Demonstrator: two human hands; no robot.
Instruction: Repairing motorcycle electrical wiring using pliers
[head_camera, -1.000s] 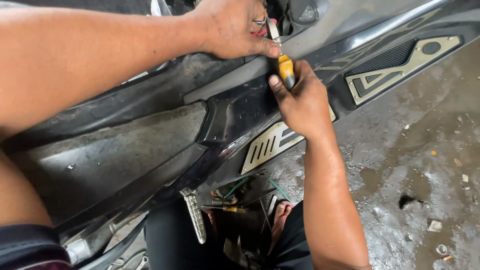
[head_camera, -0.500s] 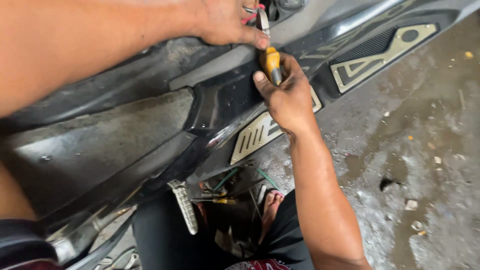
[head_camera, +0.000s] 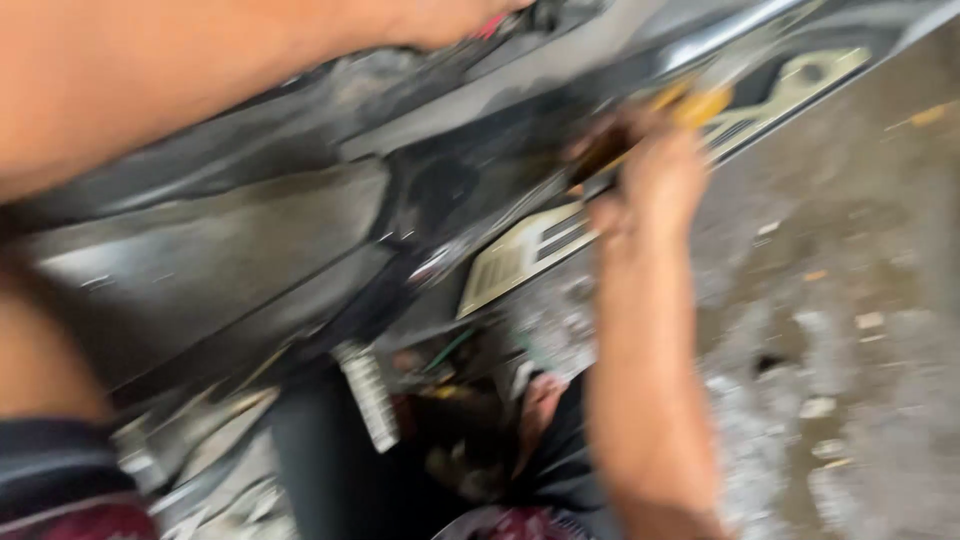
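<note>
- Head view, frame heavily motion-blurred; fine detail is lost.
- Right hand (head_camera: 655, 175): raised against the dark scooter body (head_camera: 250, 250), forearm running down toward the bottom edge. Fingers are curled closed around a screwdriver (head_camera: 690, 105) with a yellow handle; the handle sticks out at the top of the fist, up and to the right. Blade not discernible in the blur.
- Screwdriver position: upper right of centre, just over the scooter's side panel, close to the silver footplate (head_camera: 800, 80) with cut-out shapes.
- Left hand (head_camera: 450, 15): at the top edge, mostly cut off by the frame. The forearm crosses the upper left corner. How far the fingers are open cannot be told. A small red blur shows beside it; what it is cannot be told.
- Second silver footplate (head_camera: 525, 255): lower down the panel, left of the right forearm, ribbed surface.
- Folded foot peg (head_camera: 368, 395): pale and ribbed, hanging below the dark panel.
- Concrete floor (head_camera: 860, 300): right side, wet-looking and grey, scattered with small bits of debris.
- Dark sleeve (head_camera: 50, 470): bottom left corner.
</note>
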